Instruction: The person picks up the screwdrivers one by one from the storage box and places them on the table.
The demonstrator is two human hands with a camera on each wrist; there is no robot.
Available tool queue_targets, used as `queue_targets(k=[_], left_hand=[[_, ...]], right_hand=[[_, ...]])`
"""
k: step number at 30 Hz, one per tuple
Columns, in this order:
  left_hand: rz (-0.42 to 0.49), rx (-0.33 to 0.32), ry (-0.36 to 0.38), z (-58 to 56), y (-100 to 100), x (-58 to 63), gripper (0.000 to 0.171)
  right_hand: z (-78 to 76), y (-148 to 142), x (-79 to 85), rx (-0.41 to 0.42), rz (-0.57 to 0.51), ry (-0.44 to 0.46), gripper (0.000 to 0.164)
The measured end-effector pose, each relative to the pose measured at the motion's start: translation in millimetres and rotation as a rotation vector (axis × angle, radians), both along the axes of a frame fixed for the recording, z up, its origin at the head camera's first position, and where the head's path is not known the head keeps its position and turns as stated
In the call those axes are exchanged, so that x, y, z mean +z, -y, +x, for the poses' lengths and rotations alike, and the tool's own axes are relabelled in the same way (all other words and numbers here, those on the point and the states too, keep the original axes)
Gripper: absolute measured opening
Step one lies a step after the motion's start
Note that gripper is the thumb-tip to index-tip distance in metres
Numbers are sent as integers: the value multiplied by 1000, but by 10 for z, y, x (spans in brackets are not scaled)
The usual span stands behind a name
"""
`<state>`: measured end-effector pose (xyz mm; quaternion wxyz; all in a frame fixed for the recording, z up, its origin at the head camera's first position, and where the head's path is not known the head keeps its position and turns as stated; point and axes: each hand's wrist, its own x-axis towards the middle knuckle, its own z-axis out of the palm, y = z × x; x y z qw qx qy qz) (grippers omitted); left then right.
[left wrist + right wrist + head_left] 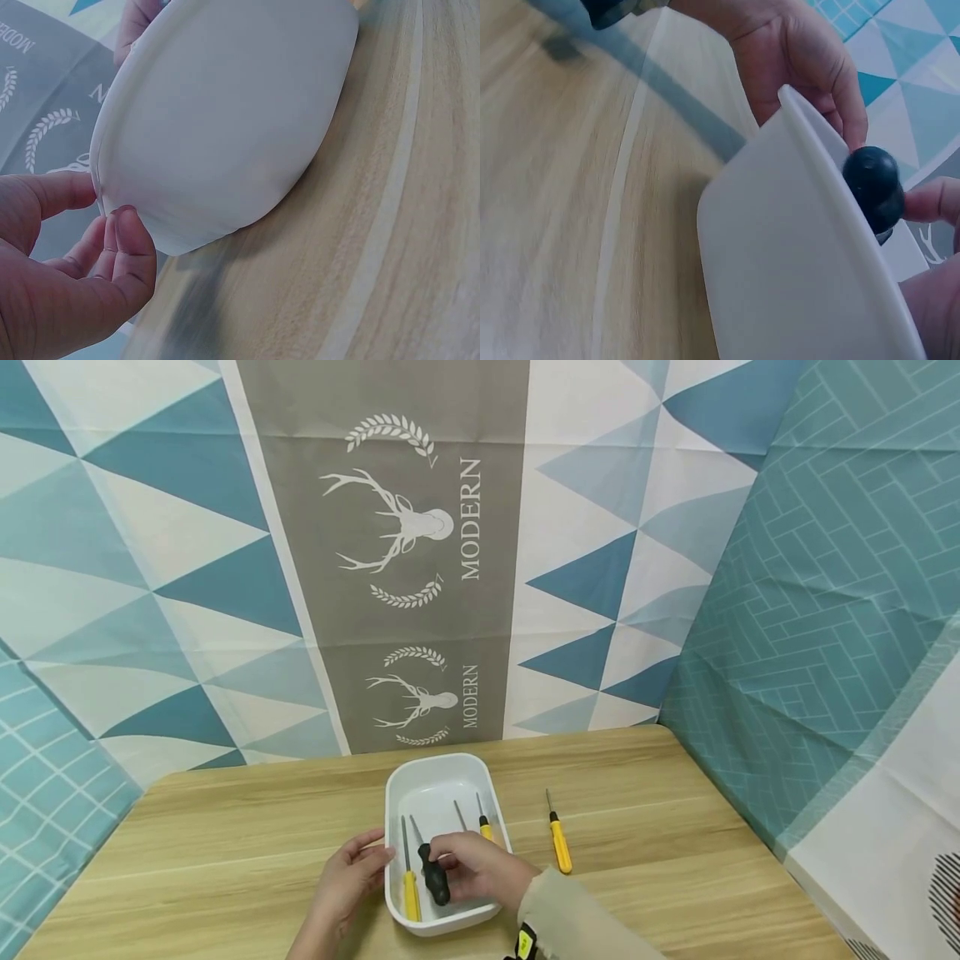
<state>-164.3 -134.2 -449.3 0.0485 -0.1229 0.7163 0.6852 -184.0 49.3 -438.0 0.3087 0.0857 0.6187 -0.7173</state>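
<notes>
Right hand grips the black screwdriver over the tray, left hand pinches its rim. Tray's on the counter, one yellow screwdriver lying off to its right.

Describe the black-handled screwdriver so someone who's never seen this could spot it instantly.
On the wooden table is a white tray. There, the right hand holds the black-handled screwdriver, just right of a yellow-handled one. Its thick, black handle sets it apart from the yellow handles that show nearby.
</notes>
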Motion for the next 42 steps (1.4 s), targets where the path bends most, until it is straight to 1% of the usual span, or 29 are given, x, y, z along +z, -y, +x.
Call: queue_targets(k=[2, 5, 11, 15, 23, 32, 37, 42], left_hand=[[4, 0, 1, 1, -1, -4, 52], [0, -5, 1, -1, 1, -10, 53], [-2, -7, -5, -13, 8, -15, 53], [1, -9, -6, -14, 1, 1, 54], [4, 4, 1, -2, -7, 19, 52], [14, -6, 0, 5, 0, 13, 53], [17, -11, -4, 1, 4, 3, 53], [11, -16, -8, -9, 12, -3, 54]], right_hand=[[8, 3, 7, 10, -55, 24, 34], [17, 2, 9, 12, -81, 20, 36], [-3, -19, -7, 18, -55, -33, 37], [-24, -42, -14, 19, -25, -49, 35], [-22, -82, 3, 7, -14, -54, 27], [-32, -118, 22, -3, -6, -46, 28], [-41, -139, 38, -10, 10, -56, 28], [-47, -174, 51, 1, 25, -71, 29]])
